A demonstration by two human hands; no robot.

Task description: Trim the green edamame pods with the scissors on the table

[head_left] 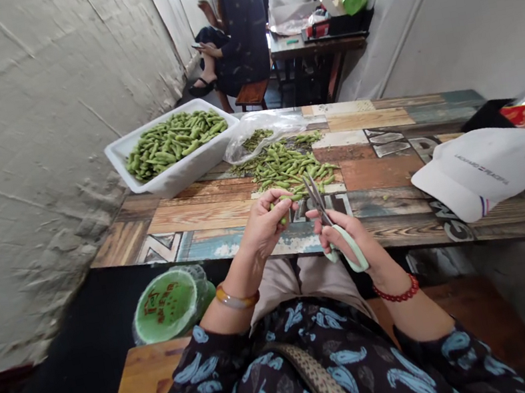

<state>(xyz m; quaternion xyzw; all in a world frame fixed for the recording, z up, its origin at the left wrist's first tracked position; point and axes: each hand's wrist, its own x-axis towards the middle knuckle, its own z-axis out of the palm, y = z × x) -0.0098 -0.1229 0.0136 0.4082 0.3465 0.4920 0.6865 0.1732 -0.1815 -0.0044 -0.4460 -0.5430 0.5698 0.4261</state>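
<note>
One plank-patterned table (374, 170) spans our front, a large printed G (457, 231) readable toward four o'clock. At ten sits a white plastic tub (187, 174) heaped with green soybean pods (176, 140); at twelve, a loose pod pile (282, 167) lies just ahead, probably for easy reach. At three rests a white baseball cap (485, 164), its lettering too small to read surely; at eight, a plastic-wrapped green bowl (170, 304) bears red characters we cannot make out. Our right hand (357, 227) grips scissors (319, 204) by mint handles, blades forward, likely keeping them near the soybean pod (282, 220) our left hand (262, 222) pinches.
</note>
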